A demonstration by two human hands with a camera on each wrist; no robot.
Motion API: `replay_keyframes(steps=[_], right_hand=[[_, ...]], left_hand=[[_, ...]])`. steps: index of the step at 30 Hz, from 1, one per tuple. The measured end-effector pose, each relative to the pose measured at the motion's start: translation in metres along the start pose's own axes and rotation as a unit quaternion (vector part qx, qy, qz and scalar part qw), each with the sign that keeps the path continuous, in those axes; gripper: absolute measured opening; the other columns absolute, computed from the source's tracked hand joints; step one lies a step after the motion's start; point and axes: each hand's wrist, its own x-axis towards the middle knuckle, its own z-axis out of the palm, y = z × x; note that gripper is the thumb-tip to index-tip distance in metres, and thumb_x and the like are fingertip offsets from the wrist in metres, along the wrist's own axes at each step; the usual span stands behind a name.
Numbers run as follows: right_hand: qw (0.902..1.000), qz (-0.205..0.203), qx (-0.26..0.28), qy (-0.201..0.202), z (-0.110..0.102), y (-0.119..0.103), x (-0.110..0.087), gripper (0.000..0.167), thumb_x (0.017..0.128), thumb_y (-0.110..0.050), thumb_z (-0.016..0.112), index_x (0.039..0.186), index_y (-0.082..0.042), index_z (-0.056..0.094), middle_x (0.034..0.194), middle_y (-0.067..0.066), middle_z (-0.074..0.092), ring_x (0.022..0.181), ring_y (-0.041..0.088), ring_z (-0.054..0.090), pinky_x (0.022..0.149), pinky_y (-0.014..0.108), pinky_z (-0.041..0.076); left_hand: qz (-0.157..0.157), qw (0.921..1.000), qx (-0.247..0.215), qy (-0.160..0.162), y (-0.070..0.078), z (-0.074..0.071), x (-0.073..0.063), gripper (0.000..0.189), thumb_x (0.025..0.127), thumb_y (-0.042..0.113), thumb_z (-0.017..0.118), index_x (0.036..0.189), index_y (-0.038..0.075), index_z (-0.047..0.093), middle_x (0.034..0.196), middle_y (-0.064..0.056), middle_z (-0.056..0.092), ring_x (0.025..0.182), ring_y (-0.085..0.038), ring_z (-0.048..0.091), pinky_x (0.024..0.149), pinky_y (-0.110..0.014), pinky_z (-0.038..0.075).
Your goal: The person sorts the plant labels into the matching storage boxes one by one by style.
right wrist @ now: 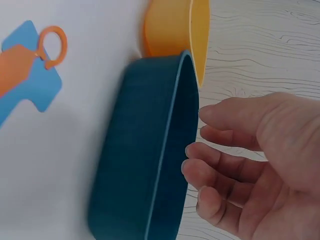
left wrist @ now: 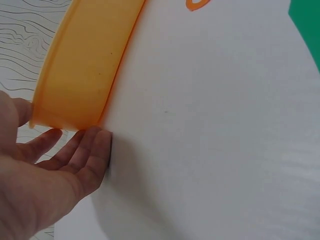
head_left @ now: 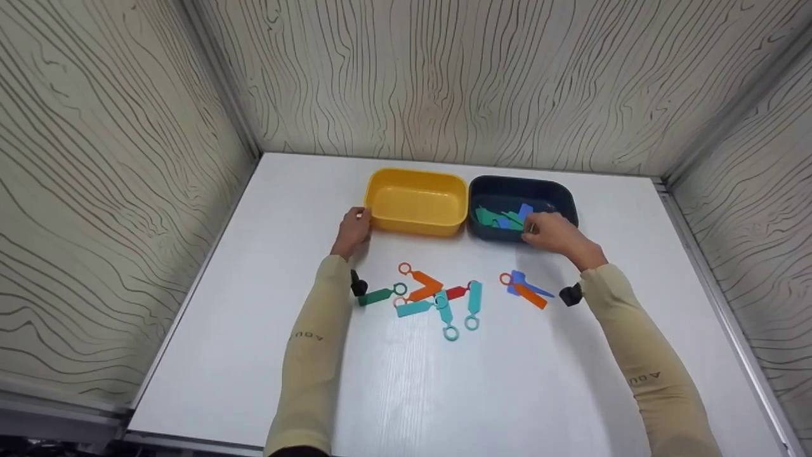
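The yellow bin could be shoved askew by relaxed left fingers touching it — right fingers half-curled, empty.

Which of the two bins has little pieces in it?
The dark blue bin, on the right by the right hand: green and blue pieces lie inside it. The yellow bin beside it, by the left hand, shows no pieces.

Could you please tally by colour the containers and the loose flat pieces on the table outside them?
Yellow container: 1
Dark blue container: 1
Orange pieces: 3
Turquoise pieces: 3
Green piece: 1
Red piece: 1
Blue piece: 1
Total: 11
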Motion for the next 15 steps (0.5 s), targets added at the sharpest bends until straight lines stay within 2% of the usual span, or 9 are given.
replay_keyframes(steps=[4,10,15], right_hand=[[0.9999,-0.007,0.009,-0.007,0.010,0.001,-0.009,0.019,0.091,-0.017,0.065,0.102,-0.001,0.066,0.096,0.017,0.069,0.079,0.025,0.060,0.075,0.045,0.053],[0.9993,0.000,0.014,-0.035,0.025,0.008,-0.027,0.018,0.090,-0.017,0.066,0.100,-0.001,0.067,0.090,0.014,0.067,0.072,0.021,0.056,0.067,0.036,0.050],[0.9979,0.009,0.024,-0.060,0.035,0.017,-0.040,0.016,0.090,-0.016,0.066,0.097,-0.002,0.066,0.082,0.010,0.064,0.068,0.019,0.052,0.061,0.029,0.045]], left_hand=[[0.003,1.0000,-0.001,-0.004,0.000,0.000,0.000,0.054,0.103,0.049,0.037,0.144,0.014,0.041,0.132,-0.007,0.052,0.106,-0.017,0.057,0.088,-0.032,0.049],[0.009,0.9999,-0.006,-0.006,0.000,0.000,0.000,0.053,0.103,0.048,0.037,0.143,0.014,0.041,0.124,-0.007,0.056,0.100,-0.017,0.058,0.084,-0.031,0.049],[-0.002,0.9999,-0.012,-0.005,-0.001,0.000,0.002,0.052,0.102,0.049,0.038,0.142,0.015,0.042,0.119,-0.005,0.056,0.098,-0.015,0.057,0.082,-0.028,0.049]])
